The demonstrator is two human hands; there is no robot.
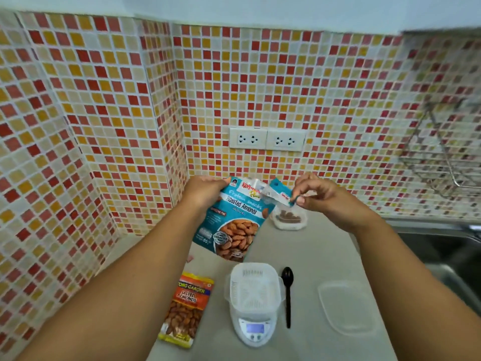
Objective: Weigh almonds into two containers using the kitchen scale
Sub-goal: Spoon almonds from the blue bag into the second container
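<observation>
Left hand [201, 190] grips the top corner of a teal "Roasted Almonds" pouch [234, 217] held above the surface [325, 256]; right hand [320, 196] fingers [299, 199] pinch its torn strip [279, 192]. Behind stands a container [290, 220] holding almonds. Nearer: a "Salted Almonds" packet [186, 311], scale [253, 324] bearing an empty container [253, 285], black spoon [287, 295], lid [347, 307].

We have one wide head view, looking forward and down along both arms onto the counter [325, 256], close over the scale [253, 327], facing the tiled wall [260, 87]. Edges bow and blur.
</observation>
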